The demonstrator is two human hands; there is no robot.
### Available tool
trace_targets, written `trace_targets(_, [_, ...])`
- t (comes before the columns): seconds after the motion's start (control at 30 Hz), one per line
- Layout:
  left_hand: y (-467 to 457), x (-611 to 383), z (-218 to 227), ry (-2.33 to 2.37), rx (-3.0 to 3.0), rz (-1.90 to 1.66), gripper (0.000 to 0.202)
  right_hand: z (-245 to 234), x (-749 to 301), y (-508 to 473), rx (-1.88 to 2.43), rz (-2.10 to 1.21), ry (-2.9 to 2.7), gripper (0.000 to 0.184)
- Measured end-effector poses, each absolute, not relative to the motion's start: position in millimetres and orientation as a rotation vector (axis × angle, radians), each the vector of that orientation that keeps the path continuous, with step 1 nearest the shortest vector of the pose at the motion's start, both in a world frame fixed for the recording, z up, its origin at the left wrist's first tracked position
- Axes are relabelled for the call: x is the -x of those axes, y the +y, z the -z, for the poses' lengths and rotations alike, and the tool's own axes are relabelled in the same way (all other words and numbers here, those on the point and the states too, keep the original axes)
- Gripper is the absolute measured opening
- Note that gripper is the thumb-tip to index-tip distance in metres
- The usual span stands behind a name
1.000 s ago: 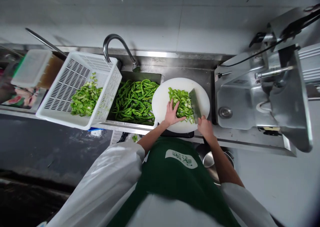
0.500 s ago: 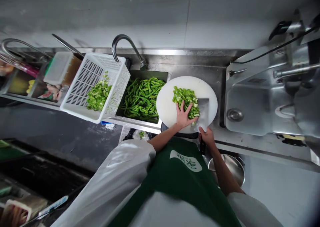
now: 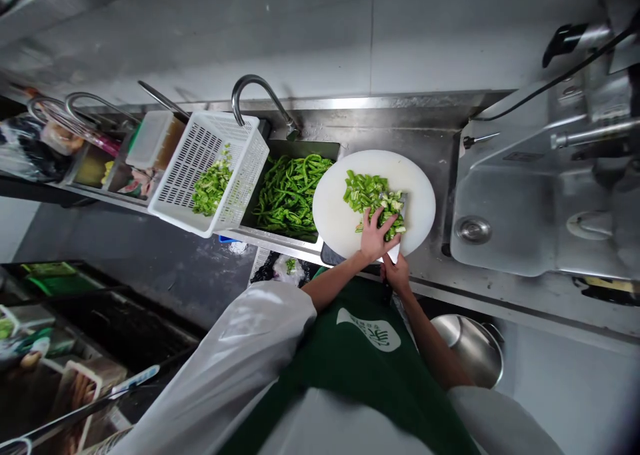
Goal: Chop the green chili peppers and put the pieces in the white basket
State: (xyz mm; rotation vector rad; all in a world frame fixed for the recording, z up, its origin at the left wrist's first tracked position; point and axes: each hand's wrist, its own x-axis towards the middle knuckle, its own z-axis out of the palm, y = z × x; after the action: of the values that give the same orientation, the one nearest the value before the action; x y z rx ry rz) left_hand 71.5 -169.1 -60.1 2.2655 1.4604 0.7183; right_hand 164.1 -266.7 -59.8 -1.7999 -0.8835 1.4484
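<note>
On a round white cutting board [image 3: 333, 205] lies a pile of chopped green peppers [image 3: 367, 189]. My left hand [image 3: 376, 239] rests on the near part of the pile with its fingers spread. Close beside it, my right hand [image 3: 399, 273] grips a cleaver [image 3: 394, 252] by its dark handle. The blade lies flat, mostly hidden beneath the pepper pieces and my left hand. Left of the board, whole long green peppers [image 3: 295, 188] fill a sink basin. A white plastic basket [image 3: 170, 198] farther left holds more chopped green peppers [image 3: 213, 188].
A curved faucet [image 3: 260, 81] rises behind the pepper basin. To the right is a steel sink [image 3: 505, 208] with a drain. A steel pot [image 3: 473, 348] stands below the counter edge. A lidded container [image 3: 150, 138] sits behind the basket's left side.
The cleaver blade has slid left under the chopped peppers, and my right hand has moved left toward my left hand. My left hand has shifted slightly right. The camera view has shifted somewhat.
</note>
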Motion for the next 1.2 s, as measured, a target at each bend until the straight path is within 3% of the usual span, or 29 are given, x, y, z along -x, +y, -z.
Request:
trace_targets(0.3, [-158, -73, 32, 1.321, -2.423, -0.830, 0.060, 50, -158, -268, 1.565, -1.270, -0.720, 0.048])
trace_targets(0.5, [-127, -16, 3, 1.350, -2.426, -1.018, 0.059, 22, -108, -235, 1.549, -1.215, -0.830, 0.042])
trace_targets(0.87, [-24, 313, -63, 2.048, -1.960, -1.424, 0.056, -60, 180, -66, 1.210, -1.589, -1.417, 0.028])
trace_targets(1.03, [25, 461, -43, 2.367, -1.420, -1.430, 0.054, -87, 308, -5, 1.216, -1.617, -1.700, 0.019])
trace_targets(1.2, [36, 550, -18, 2.497, -0.881, -1.126, 0.056, -90, 312, 1, 1.341, -1.608, -1.623, 0.023])
